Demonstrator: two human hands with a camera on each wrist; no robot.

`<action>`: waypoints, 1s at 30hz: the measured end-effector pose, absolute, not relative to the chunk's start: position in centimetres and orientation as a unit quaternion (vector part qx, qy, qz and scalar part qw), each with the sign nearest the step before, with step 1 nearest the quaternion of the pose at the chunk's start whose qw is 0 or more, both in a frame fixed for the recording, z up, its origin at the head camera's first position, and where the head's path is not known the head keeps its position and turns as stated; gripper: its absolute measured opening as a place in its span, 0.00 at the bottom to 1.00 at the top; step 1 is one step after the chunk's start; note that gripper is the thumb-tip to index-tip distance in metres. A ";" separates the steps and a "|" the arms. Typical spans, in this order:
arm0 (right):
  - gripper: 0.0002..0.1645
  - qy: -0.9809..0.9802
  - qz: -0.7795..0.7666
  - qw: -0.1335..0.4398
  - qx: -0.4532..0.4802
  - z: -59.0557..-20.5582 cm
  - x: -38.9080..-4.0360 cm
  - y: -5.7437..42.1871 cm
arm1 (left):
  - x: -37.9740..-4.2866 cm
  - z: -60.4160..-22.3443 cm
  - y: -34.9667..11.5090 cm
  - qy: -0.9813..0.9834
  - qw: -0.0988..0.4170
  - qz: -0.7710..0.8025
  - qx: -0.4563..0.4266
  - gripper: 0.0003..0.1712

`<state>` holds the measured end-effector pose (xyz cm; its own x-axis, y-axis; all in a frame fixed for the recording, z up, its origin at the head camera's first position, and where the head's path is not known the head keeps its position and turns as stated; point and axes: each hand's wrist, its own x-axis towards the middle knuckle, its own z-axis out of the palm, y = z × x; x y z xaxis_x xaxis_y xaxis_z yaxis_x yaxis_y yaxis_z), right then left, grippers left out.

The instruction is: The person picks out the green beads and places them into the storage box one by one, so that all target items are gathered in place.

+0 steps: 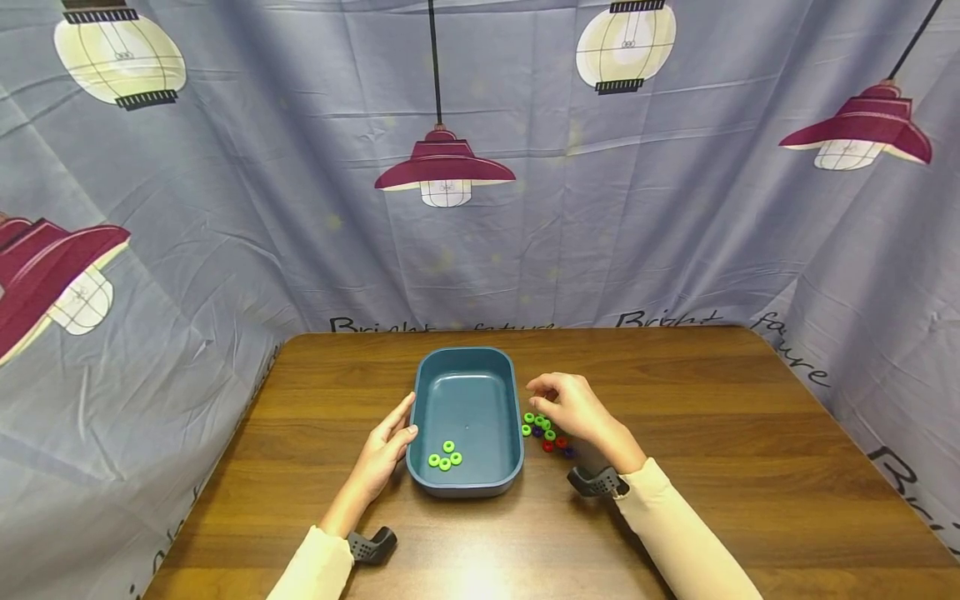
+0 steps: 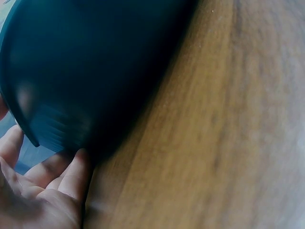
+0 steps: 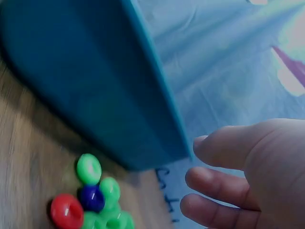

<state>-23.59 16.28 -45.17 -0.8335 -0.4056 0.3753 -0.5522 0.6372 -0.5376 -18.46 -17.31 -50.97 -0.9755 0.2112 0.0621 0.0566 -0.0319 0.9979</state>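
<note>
Head view lets us see four green rings (image 1: 445, 459) in the blue box (image 1: 467, 417), hidden from both wrist views, the box touching our left hand's (image 1: 381, 454) outstretched fingers, its long side running near to far, and loose rings (image 3: 90, 198) near our relaxed, empty right hand (image 1: 573, 407).

Blue bin (image 1: 465, 485), open from above, right wall (image 3: 86, 86) barring sideways entry; left grip (image 1: 383, 448) against left side
</note>
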 end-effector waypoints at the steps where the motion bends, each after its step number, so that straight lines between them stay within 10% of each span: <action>1: 0.09 -0.900 0.329 0.109 0.265 -45.4 -23.7 16.5 | -18.5 -51.0 -17.3 0.694 0.054 0.712 0.096 0.36; 30: 0.17 -0.927 0.255 0.066 0.266 -48.7 -25.0 18.1 | -18.6 -51.0 -17.3 0.694 0.054 0.711 0.097 0.36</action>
<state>-25.04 18.12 -48.70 -0.8495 -0.4599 0.2586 -0.5275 0.7277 -0.4384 -18.64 -17.30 -51.02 -0.9754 0.2116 0.0620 0.0567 -0.0308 0.9979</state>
